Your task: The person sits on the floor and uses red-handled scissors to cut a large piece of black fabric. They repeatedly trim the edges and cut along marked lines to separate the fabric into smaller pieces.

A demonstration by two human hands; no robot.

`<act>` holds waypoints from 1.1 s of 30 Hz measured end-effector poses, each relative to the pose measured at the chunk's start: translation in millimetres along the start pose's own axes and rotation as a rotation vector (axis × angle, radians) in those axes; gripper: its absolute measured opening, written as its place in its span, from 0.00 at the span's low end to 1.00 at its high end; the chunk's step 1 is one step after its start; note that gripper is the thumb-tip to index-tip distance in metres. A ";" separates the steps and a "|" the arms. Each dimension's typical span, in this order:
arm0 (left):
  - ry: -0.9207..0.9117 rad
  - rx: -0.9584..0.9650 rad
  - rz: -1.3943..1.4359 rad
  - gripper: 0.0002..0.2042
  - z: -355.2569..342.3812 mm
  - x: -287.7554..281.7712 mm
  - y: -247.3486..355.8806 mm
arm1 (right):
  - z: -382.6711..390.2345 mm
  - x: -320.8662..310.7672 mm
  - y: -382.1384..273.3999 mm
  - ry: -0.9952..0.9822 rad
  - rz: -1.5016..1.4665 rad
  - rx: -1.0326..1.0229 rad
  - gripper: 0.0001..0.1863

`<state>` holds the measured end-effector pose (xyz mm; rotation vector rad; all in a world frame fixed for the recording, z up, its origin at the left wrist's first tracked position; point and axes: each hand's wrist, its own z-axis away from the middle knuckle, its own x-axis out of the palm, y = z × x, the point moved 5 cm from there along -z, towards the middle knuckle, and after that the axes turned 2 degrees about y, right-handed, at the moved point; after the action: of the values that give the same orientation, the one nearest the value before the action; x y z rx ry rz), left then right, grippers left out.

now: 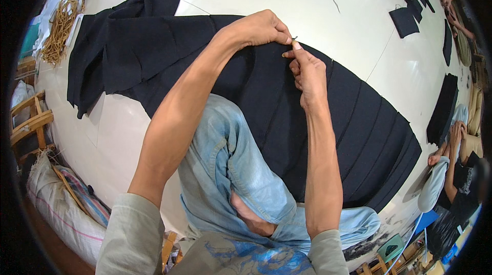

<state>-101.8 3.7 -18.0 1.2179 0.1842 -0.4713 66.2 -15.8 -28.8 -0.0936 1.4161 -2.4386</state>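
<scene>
A long piece of black cloth (353, 121) with several parallel crease or seam lines spreads over the floor and up against my legs. Its left end (123, 44) lies folded in layers. At the cloth's far edge the fingertips of both my hands meet in a pinch. My left hand (260, 28) is closed, palm down, reaching in from the left. Thumb and forefinger pressed together, my right hand (309, 72) is closed too, its other fingers curled. A tiny dark tip shows between the fingertips; whether it is cloth, thread or a small tool I cannot tell.
Black cloth pieces (405, 22) and a dark folded strip (443, 108) lie on the pale tiled floor at right. Another person (455, 172) sits there. At left are a brown cord bundle (62, 29), a wooden frame (33, 121) and a white woven sack (66, 213).
</scene>
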 end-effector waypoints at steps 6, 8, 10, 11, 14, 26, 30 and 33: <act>0.009 0.042 -0.011 0.14 0.6 -2.3 -0.4 | -3.8 1.2 4.5 0.031 0.002 -0.026 0.24; 0.013 0.031 -0.005 0.14 1.9 -2.1 -1.0 | -3.3 -0.3 2.8 0.001 -0.009 0.014 0.23; 0.018 0.036 -0.003 0.15 1.8 -1.8 -1.7 | -3.4 -1.9 0.2 -0.039 -0.021 0.069 0.22; 0.017 0.037 0.007 0.15 1.6 -1.2 -1.9 | -3.2 -2.6 0.0 -0.043 -0.039 0.080 0.22; 0.020 0.043 0.025 0.15 -1.3 -1.0 -4.5 | -2.0 -3.5 -2.1 -0.059 -0.093 0.107 0.21; 0.028 0.051 0.000 0.16 -2.1 0.9 -2.9 | -5.5 -7.2 -0.8 -0.127 -0.235 0.197 0.20; 0.014 0.036 0.019 0.17 -2.3 3.9 -4.3 | -7.2 -9.3 3.4 -0.129 -0.220 0.204 0.20; 0.023 0.021 0.023 0.18 -0.8 2.3 -3.1 | -7.6 -8.3 2.1 -0.146 -0.300 0.195 0.20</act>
<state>-101.1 3.0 -21.8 1.2457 0.1850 -0.4402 73.0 -7.9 -33.6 -0.4594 1.1659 -2.7312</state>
